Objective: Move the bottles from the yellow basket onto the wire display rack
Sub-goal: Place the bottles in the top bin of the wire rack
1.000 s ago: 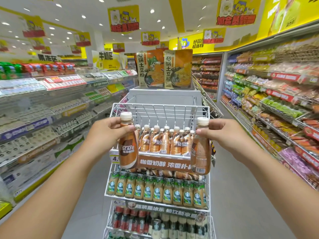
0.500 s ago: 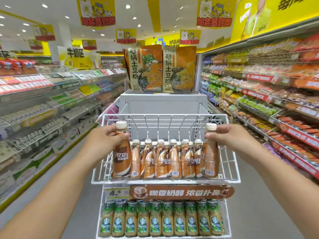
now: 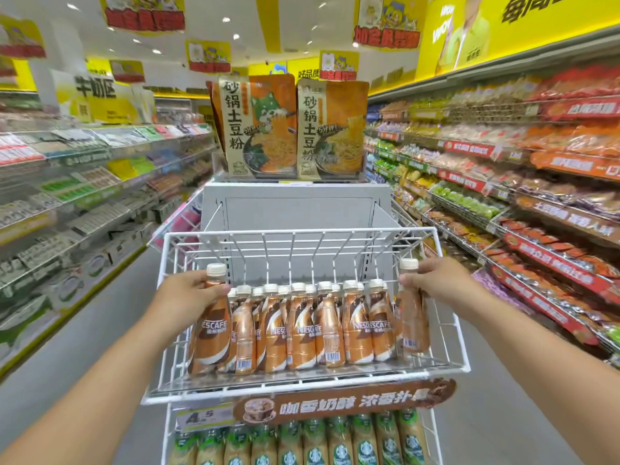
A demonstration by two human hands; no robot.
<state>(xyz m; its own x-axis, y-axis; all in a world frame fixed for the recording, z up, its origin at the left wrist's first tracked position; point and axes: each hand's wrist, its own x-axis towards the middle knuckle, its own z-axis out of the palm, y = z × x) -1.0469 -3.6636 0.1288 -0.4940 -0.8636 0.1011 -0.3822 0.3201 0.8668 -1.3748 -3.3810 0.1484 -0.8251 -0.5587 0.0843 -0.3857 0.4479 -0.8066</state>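
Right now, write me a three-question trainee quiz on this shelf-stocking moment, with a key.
1. True or false: each hand holds a bottle.
2. Where does the left hand hold its coffee bottle? A) at the left end of the row on the top wire shelf B) on the floor C) on the tier below
3. Fill in: the bottles on the tier below have ____ labels.

Key:
1. True: the right hand also grips a bottle, at the row's right end.
2. A
3. green
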